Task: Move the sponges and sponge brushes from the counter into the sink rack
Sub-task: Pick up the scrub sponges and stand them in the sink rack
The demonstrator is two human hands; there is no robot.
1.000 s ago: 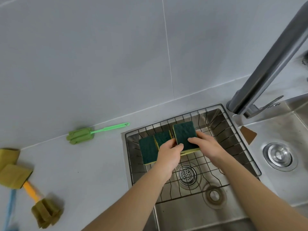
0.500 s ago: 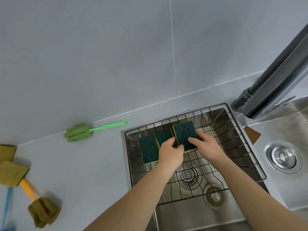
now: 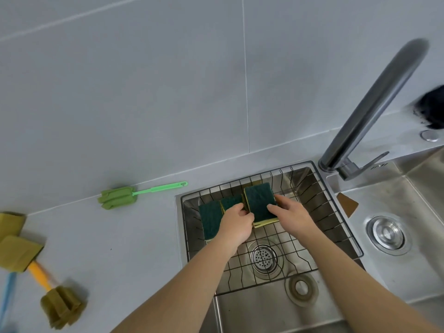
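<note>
Three green-and-yellow sponges lie in the wire sink rack point(image 3: 336, 227) at its back left. My right hand point(image 3: 292, 213) grips the right sponge point(image 3: 259, 203), which rests on top of a stack. My left hand point(image 3: 236, 224) holds the middle sponge point(image 3: 230, 201), partly hidden under my fingers. The left sponge point(image 3: 210, 221) lies flat beside it. On the counter, a green sponge brush point(image 3: 120, 197) lies by the wall. An orange-handled sponge brush point(image 3: 61, 306) and two olive sponges point(image 3: 18, 252) lie at the far left.
A grey faucet point(image 3: 370, 109) arches over the rack's back right corner. A blue handle point(image 3: 7, 296) shows at the left edge. A drain point(image 3: 263, 257) sits below the rack, and a second basin with a drain plug point(image 3: 388, 235) lies to the right.
Both hands stay on the sponges in the rack, pressing them slightly closer together. The camera view has shifted a little; nothing on the counter has moved.
</note>
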